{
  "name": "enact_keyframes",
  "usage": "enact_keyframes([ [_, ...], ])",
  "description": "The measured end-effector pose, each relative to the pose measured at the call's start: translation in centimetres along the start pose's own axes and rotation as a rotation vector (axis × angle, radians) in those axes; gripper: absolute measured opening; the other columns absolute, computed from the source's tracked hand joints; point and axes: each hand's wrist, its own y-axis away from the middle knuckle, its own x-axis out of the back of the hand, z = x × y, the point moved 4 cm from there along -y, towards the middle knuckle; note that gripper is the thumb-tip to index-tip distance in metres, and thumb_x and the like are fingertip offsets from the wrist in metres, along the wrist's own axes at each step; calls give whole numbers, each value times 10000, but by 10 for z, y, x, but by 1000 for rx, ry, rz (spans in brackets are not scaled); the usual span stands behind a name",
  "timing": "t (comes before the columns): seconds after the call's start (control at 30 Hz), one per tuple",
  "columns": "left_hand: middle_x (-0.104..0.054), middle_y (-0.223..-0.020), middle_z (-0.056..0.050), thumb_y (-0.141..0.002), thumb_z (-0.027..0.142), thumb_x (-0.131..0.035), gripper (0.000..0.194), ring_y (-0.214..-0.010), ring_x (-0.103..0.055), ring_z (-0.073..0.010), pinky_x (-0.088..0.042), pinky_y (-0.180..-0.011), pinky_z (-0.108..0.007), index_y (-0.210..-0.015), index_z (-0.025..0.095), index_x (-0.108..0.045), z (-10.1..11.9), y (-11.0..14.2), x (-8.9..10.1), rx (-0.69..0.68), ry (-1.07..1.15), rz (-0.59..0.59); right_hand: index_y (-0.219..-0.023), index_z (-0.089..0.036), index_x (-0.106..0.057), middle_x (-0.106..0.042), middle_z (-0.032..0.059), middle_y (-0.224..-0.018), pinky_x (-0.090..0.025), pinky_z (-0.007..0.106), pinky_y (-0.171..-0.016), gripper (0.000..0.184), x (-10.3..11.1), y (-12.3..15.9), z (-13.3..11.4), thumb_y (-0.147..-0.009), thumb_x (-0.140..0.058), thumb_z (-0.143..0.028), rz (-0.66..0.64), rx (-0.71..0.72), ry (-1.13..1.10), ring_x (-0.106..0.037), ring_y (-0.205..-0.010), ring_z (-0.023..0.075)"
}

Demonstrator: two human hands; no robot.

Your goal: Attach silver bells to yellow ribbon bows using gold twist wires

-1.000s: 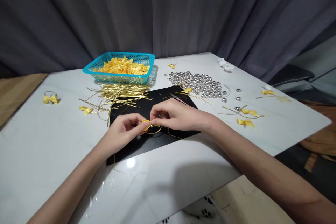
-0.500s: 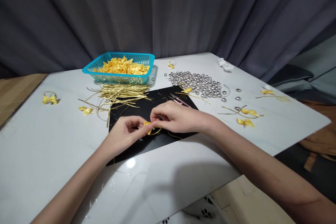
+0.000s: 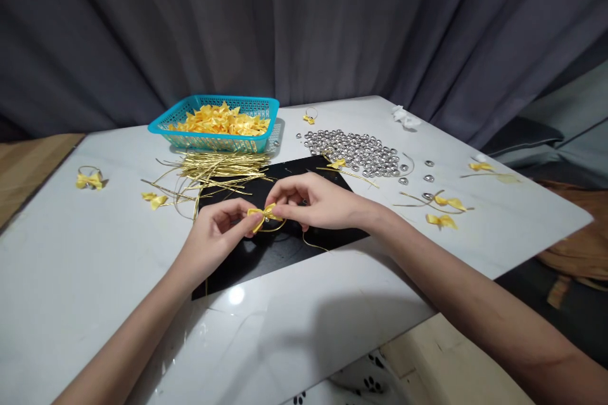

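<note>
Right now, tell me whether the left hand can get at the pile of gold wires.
Probably yes: the gold wires lie just beyond the left hand, with nothing tall between. It pinches a yellow bow, though, so it would likely need to let go first.

Centre of frame: ribbon bow between the left hand and right hand, over a mat on the table. Upper left of centre: basket containing bows, directly behind a bundle of cords. Upper right of centre: heap of beads, behind the mat. Far left: looped bow. Right: loose bows. Top, behind the table: curtain.
</note>
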Motion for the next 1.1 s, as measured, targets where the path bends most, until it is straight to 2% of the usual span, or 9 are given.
enact_keyframes([
  [0.13,-571,-551,9,-672,352,-678,210,-534,-488,-107,-411,-520,-206,-602,160,-627,3,0,0,-3,-11,16,-995,-120,-569,-587,-14,-716,-385,168,-483,172,1,2,-6,-850,-550,-209,44,161,72,-488,-548,50],
  [0.27,-577,-544,6,-670,345,-677,209,-534,-501,-110,-420,-520,-204,-584,163,-625,5,0,1,-12,-3,21,-908,-122,-608,-656,15,-828,-398,181,-578,105,1,5,-16,-843,-526,-109,71,334,270,-541,-665,62],
  [0.37,-589,-555,4,-685,341,-672,198,-545,-515,-112,-425,-528,-201,-600,166,-636,4,0,0,-29,6,2,-906,-118,-632,-671,19,-816,-388,190,-580,117,1,6,-19,-844,-533,-111,81,390,346,-531,-652,66],
  [0.5,-592,-558,5,-697,336,-669,193,-544,-515,-109,-426,-532,-200,-606,169,-640,1,1,0,-42,20,-2,-844,-108,-633,-638,6,-745,-373,179,-548,94,1,6,-18,-838,-540,-126,110,387,342,-483,-594,54],
  [0.67,-585,-551,6,-697,340,-665,197,-534,-509,-107,-425,-527,-203,-610,165,-635,2,1,-1,-38,1,-17,-816,-120,-606,-565,-27,-656,-367,168,-510,51,0,4,-12,-805,-558,-130,94,303,271,-441,-547,44],
  [0.77,-574,-557,10,-699,335,-661,202,-541,-505,-104,-424,-526,-197,-602,162,-621,4,2,-2,-56,-4,-3,-841,-125,-565,-492,-59,-594,-363,147,-451,63,-1,1,-7,-797,-586,-163,106,156,118,-423,-493,32],
  [0.9,-569,-562,14,-710,332,-658,195,-542,-499,-102,-414,-516,-192,-628,160,-622,5,3,-1,-81,-22,20,-976,-126,-531,-535,-47,-679,-431,141,-395,195,-5,-2,-3,-793,-592,-155,97,-49,-154,-474,-469,30],
  [1.0,-576,-577,13,-716,337,-654,194,-549,-506,-103,-419,-525,-194,-643,159,-626,3,4,-1,-80,-48,9,-818,-105,-558,-568,-28,-646,-432,136,-368,53,-8,-4,-2,-789,-594,-131,83,-178,-196,-475,-422,20],
  [1.1,-591,-609,9,-732,350,-642,202,-565,-522,-108,-421,-528,-195,-657,164,-621,1,4,-2,-68,-100,2,-743,-107,-551,-581,-25,-613,-438,140,-373,70,-9,-4,0,-760,-619,-100,106,-218,-204,-481,-409,22],
])
